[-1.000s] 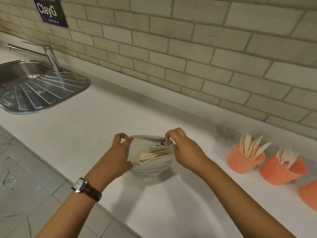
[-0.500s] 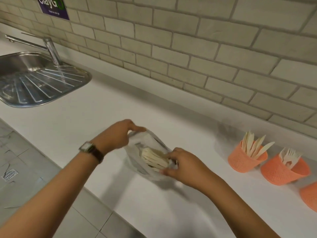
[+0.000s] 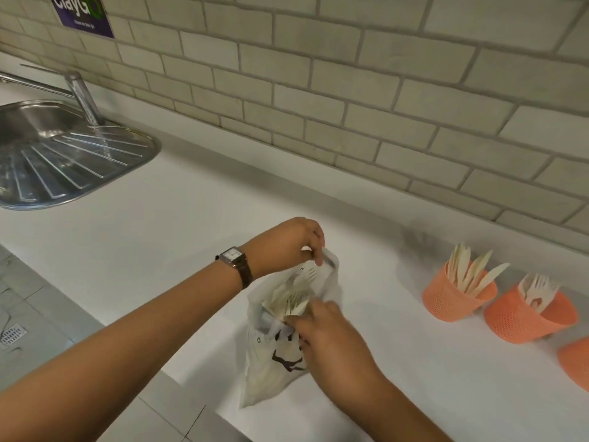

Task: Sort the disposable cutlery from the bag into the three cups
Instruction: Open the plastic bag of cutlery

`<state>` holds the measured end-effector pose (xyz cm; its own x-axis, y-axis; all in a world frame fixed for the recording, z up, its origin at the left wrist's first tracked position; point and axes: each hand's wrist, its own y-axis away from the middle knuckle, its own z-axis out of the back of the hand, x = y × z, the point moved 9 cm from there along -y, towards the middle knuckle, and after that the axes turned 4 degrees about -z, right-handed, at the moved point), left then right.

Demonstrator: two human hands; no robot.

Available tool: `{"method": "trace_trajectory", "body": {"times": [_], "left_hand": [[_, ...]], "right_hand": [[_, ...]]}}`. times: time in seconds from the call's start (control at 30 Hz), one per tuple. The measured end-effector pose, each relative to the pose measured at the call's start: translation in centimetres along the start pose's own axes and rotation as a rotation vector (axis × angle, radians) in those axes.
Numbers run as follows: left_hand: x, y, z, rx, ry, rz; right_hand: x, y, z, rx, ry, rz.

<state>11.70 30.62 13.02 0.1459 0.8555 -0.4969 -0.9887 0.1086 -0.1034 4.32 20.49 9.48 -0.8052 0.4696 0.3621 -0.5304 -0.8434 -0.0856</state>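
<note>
- My left grip pinches the far rim of the white plastic bag and holds its mouth open above the white bench. A brown-strapped watch sits on that wrist.
- The bag stands close to the bench's front edge with its bottom on the surface and black print on the side facing me.
- Pale disposable cutlery crowds the bag's mouth, and one fork's tines show near the far rim.
- My right grip reaches in at the near rim, fingertips among the cutlery. They are blurred, so I cannot tell whether they are clenched on a piece or released.
- Three orange mesh cups stand in a row on the bench to the right, well apart from the bag.
- The first cup holds knives.
- The second cup, just beside the first, holds forks.
- The third cup is cut off by the frame edge, and its contents are out of sight.
- At far left, a steel sink with a ridged drainer is set into the bench, and a tap rises behind it.
- A pale tiled wall runs behind the bench, with a purple sign at upper left.
</note>
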Motion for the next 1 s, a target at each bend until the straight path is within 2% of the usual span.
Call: {"method": "trace_trajectory", "body": {"times": [0.07,0.23,0.37,0.4,0.57,0.73,0.87,1.0], "left_hand": [[0.2,1.3,0.2,0.001,0.021,0.141],[0.8,5.1,-6.6,0.411,-0.078,0.415],[2.2,8.0,-9.0,0.677,-0.350,0.502],[2.4,8.4,-9.4,0.697,-0.404,0.505],[2.5,8.8,-9.9,0.519,-0.519,0.580],[2.8,10.1,-10.2,0.262,-0.418,0.672],[2.4,10.7,-10.4,0.185,-0.325,0.671],[1.2,11.2,-11.8,0.160,-0.355,0.647]], "right_hand": [[-0.4,-0.5,0.7,-0.020,0.162,0.032],[-0.8,0.4,-0.6,0.017,0.178,0.169],[-0.5,2.3,-1.8,-0.020,0.200,0.230],[-0.4,2.7,-2.0,-0.050,0.196,0.249],[0.7,4.0,-4.2,-0.098,0.138,0.259],[1.2,4.5,-5.2,-0.066,0.076,0.250],[-0.5,4.1,-4.0,-0.064,0.025,0.184],[-3.0,2.7,-3.0,-0.034,0.081,0.264]]}}
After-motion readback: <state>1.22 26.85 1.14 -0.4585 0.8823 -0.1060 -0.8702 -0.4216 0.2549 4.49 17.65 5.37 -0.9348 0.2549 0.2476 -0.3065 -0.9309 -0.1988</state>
